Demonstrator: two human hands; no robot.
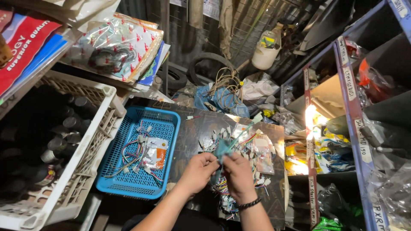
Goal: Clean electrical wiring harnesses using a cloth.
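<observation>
Left hand (198, 171), right hand (238, 172): both pinching teal wire connector (222, 149) over counter (192, 128); sorting underway; blue basket (169, 124) beside.

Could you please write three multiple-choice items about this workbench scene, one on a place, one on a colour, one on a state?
1. Where does the blue plastic basket lie?
A. right of both hands
B. left of both hands, beside the white crate
C. on the shelf rack

2. What colour is the band on the right wrist?
A. black
B. red
C. white

3. What are the two hands doing?
A. resting flat and empty
B. both inside the basket
C. pinching a small teal piece between them

Answers:
1. B: the basket sits between the crate and the left hand.
2. A: a black wristband circles the wrist below the right hand.
3. C: both grips meet on the teal piece, above the pile of coloured wire connectors.
</observation>
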